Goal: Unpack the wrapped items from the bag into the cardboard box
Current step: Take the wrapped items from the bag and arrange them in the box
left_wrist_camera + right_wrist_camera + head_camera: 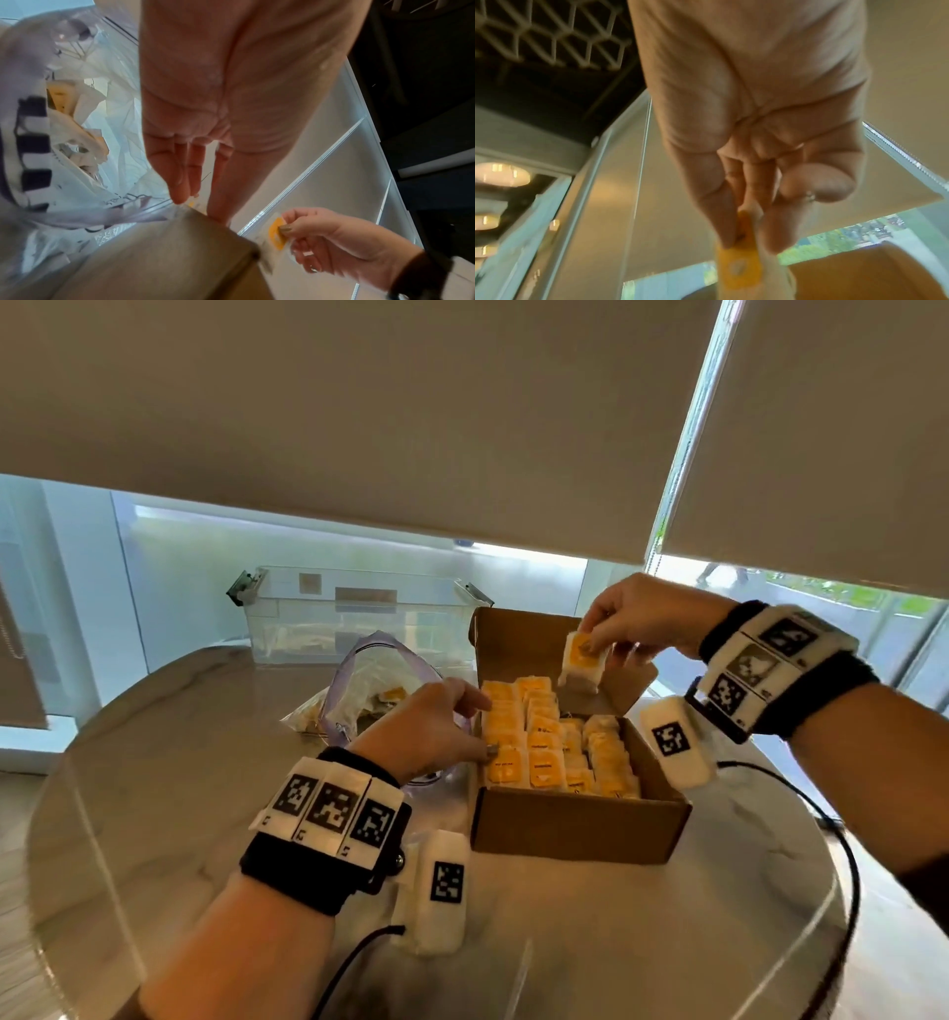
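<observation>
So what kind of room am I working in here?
Probably an office or commercial lounge, not a home kitchen. A round marble-look table stands against floor-level glass walls with big roller blinds, and the right wrist view shows a dark ceiling with a hexagon lattice.

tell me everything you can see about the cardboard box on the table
The cardboard box is plain brown corrugated card, open, its lid flap standing up at the back. It sits flat on the pale marbled table, right of the clear plastic bag. Inside, rows of small white packets with yellow labels stand nearly filling it. The left hand rests its fingers on the left rows; the right hand holds another packet above the back.
</observation>
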The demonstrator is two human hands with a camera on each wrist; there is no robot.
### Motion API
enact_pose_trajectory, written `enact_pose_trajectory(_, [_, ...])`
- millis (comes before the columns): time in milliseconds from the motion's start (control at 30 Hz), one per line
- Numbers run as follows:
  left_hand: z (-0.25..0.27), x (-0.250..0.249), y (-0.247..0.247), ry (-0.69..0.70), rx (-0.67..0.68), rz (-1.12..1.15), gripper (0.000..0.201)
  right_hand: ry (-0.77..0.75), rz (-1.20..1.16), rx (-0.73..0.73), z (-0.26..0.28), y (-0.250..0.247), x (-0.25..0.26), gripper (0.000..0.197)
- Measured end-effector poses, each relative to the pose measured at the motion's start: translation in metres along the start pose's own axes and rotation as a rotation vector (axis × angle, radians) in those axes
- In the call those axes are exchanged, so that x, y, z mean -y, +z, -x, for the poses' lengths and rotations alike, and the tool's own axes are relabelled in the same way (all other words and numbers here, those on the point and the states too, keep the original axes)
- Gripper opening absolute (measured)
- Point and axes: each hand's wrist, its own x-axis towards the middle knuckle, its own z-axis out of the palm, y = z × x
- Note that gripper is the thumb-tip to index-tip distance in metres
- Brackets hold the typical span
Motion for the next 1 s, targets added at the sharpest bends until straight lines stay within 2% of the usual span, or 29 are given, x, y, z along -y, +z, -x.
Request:
enact_pose_trajectory(133, [0.002, 0.000, 0.000, -0.005, 0.015, -0.014, 0.050, 0.095, 0.282, 0.216, -0.021, 0.005, -0.005, 0.009])
enact_pose_trajectory(267, [0.001, 0.001, 0.000, 0.000, 0.010, -0.008, 0.047, 0.119, 0.363, 0.324, -0.031, 0.017, -0.005, 0.008])
enact_pose_trajectory(333, [0.000, 0.000, 0.001, -0.007, 0.015, 0.018, 0.046, 0.104, 0.309, 0.330, -0.034, 0.022, -0.006, 0.007])
enact_pose_trajectory(500, [0.000, 0.001, 0.001, 0.000, 0.031, 0.041, 0.046, 0.060, 0.160, 0.186, -0.045, 0.029, -0.012, 0.011])
enact_pose_trajectory(667, [0.001, 0.001, 0.001, -0.005, 0.034, 0.054, 0.046, 0.136, 0.105, 0.285, -0.046, 0.042, -0.015, 0.018])
enact_pose_trajectory(867, [0.001, 0.000, 0.000, -0.026, 0.035, 0.059, 0.045, 0.153, 0.110, 0.262, -0.045, 0.041, -0.010, 0.041])
enact_pose_trajectory(1000, [0.000, 0.000, 0.000, -0.029, 0.034, 0.054, 0.045, 0.185, 0.193, 0.328, -0.043, 0.040, -0.010, 0.046])
